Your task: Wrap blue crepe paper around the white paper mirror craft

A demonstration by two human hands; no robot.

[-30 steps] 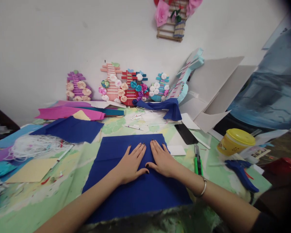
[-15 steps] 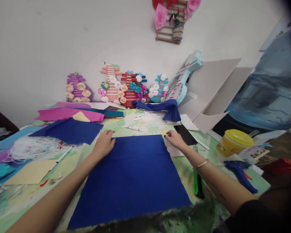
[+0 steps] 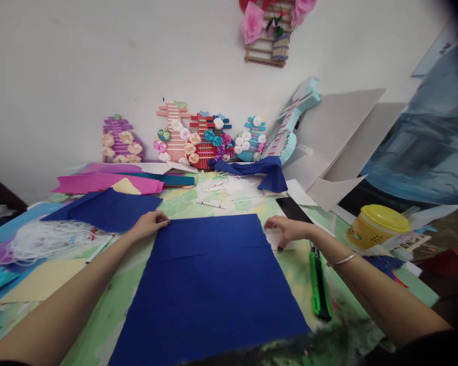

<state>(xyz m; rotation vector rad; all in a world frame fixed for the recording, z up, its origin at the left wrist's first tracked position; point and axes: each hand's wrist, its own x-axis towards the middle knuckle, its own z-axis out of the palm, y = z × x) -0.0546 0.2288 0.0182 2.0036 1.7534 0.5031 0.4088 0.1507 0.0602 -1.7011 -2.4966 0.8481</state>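
Note:
A large dark blue sheet, like cloth or crepe paper, lies flat in front of me with a faint crease across its upper part. My left hand is at its far left corner, thumb and fingertips pinched together on the edge. Just off the far right edge is my right hand, thumb and fingers apart, nothing held. Beneath that hand a pale card shows in part. A black phone-like slab lies behind it, and a green utility knife lies beside my right forearm.
Folded blue material, white string and tan paper lie at left. White pens are farther back. Flower-decorated lute shapes lean on the wall. At right stand a yellow tub and grey boards.
My left hand has shifted left to the sheet's far corner. My right hand has moved slightly right and down, its fingers spreading. The view has shifted a little.

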